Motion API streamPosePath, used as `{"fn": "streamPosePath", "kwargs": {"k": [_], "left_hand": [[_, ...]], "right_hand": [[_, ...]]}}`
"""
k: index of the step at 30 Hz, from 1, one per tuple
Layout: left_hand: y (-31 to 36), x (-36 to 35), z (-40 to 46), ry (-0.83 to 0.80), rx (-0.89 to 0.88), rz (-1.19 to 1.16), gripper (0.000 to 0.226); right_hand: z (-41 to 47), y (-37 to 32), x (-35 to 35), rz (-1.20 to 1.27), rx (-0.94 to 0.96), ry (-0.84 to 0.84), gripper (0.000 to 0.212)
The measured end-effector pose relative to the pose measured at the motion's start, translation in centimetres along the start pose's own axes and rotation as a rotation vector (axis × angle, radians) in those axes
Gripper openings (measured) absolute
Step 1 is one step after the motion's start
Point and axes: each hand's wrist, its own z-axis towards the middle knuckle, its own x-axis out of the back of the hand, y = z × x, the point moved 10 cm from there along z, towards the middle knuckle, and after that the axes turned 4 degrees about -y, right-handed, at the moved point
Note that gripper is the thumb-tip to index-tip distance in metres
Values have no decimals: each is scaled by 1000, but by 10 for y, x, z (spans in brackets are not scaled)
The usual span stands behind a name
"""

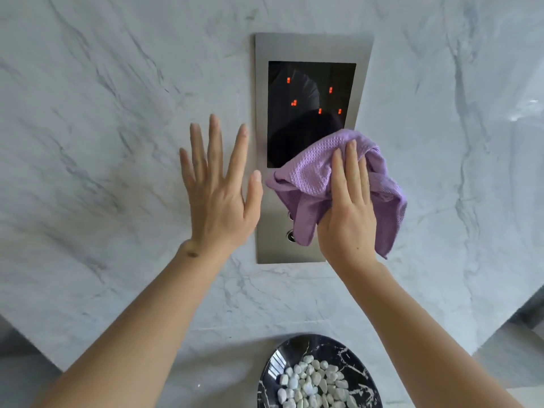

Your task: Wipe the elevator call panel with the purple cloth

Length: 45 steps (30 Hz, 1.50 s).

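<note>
Elevator call panel (312, 48): my right hand (348, 213) pressed the bunched purple cloth (309, 175) flat against it for wiping; beside it, my left hand (219, 198), empty, fingers spread, seemed to brace on the marble wall (117, 142).

Two bare forearms, no sleeves, left hand (219, 189) with small dark wrist mark, right hand (348, 213) unadorned

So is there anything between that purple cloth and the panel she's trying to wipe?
Nothing visible. The right hand presses the purple cloth straight onto the call panel, over the lower corner of its black screen. The left hand lies open on the marble wall beside it, clear of the panel.
</note>
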Motion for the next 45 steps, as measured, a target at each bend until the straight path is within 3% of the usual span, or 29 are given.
{"fn": "streamPosePath", "kwargs": {"k": [11,18,26,36,42,45], "left_hand": [[45,-28,-147,-299,101,-23,67],[70,-64,-289,-536,190,-55,66],[74,-108,-428,-774,302,-79,62],[74,-124,-475,-889,414,-69,64],[71,-136,-477,-904,383,-50,65],[69,-135,-472,-873,394,-47,64]], "right_hand": [[-126,34,27,-46,-146,-183,69],[-272,87,6,-82,-301,-471,71],[-434,135,-53,-9,-407,-790,59],[-519,171,-131,-50,-539,-1084,54],[-555,179,-148,-111,-531,-1349,67],[-538,172,-144,-101,-540,-1282,69]]}}
